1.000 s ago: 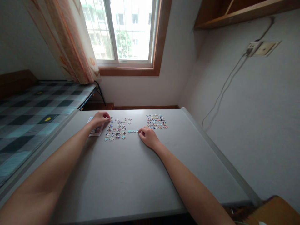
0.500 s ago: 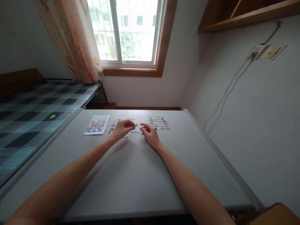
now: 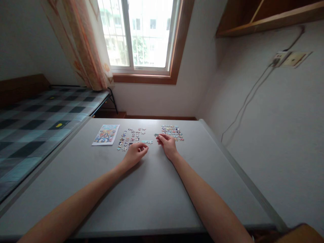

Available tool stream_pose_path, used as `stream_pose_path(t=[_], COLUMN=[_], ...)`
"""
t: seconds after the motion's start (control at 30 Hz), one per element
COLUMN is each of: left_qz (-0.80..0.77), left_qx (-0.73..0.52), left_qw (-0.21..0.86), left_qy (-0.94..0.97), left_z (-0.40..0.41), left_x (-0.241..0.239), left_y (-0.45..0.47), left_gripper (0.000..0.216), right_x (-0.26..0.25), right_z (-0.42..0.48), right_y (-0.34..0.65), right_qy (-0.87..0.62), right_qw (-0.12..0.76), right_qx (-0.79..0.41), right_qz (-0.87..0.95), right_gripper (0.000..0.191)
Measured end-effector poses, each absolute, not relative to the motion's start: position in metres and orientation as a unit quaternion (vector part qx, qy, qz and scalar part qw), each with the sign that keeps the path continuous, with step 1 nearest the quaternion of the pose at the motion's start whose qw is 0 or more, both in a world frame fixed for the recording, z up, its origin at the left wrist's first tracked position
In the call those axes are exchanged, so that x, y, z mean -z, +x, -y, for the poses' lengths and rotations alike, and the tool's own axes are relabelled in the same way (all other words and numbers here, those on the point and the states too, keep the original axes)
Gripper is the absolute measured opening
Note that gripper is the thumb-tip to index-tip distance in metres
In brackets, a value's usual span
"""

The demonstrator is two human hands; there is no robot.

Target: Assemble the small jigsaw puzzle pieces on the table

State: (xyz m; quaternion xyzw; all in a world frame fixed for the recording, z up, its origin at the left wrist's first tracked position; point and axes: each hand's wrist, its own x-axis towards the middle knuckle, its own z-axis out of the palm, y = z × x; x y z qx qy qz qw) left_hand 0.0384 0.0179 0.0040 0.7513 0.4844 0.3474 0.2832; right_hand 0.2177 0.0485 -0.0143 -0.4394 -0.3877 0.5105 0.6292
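Note:
My right hand [image 3: 168, 144] pinches a greyish jigsaw puzzle piece [image 3: 156, 135] between thumb and fingertips, just above the table. My left hand [image 3: 136, 153] rests low over the table with loosely curled fingers, a gap between thumb and forefinger, and no piece visible in it. Between the hands lies a short pale-blue strip of joined puzzle pieces [image 3: 147, 142]. Loose puzzle pieces [image 3: 132, 139] are spread beyond my left hand, which hides some of them. A denser group of puzzle pieces [image 3: 172, 130] lies behind my right hand, partly covered by it.
A printed picture sheet [image 3: 105, 135] lies at the left of the grey table [image 3: 157, 195]. A bed with a checked cover [image 3: 45, 118] stands along the left side. Wall and window [image 3: 149, 33] are beyond the table, and a cable [image 3: 243, 104] hangs on the right wall.
The puzzle piece has passed from my left hand to my right hand. My left hand has drawn back toward me and loosened, uncovering loose pieces; the view has shifted slightly.

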Motion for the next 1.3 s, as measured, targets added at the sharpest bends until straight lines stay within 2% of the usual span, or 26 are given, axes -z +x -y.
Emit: stream_pose_path(t=[0.1, 0.2, 0.5, 1.3], left_qz=[-0.483, -0.435, -0.376, -0.368], left_qx=[-0.251, -0.187, -0.154, -0.154], left_qw=[0.105, 0.048, 0.067, 0.073], left_qy=[0.832, 0.88, 0.911, 0.914], left_z=[-0.007, -0.001, 0.0, -0.001], left_x=[0.0, 0.003, 0.001, 0.001], left_y=[0.034, 0.034, 0.035, 0.033], left_gripper=[0.038, 0.039, 0.04, 0.039], right_x=[0.013, 0.011, 0.01, 0.011], right_z=[-0.049, -0.047, -0.047, -0.045], right_y=[0.219, 0.219, 0.22, 0.22], right_qy=[-0.425, -0.422, -0.426, -0.445], right_qw=[0.646, 0.651, 0.643, 0.609], right_qx=[-0.536, -0.545, -0.551, -0.536], right_qz=[0.338, 0.318, 0.319, 0.379], right_gripper=[0.029, 0.028, 0.031, 0.03])
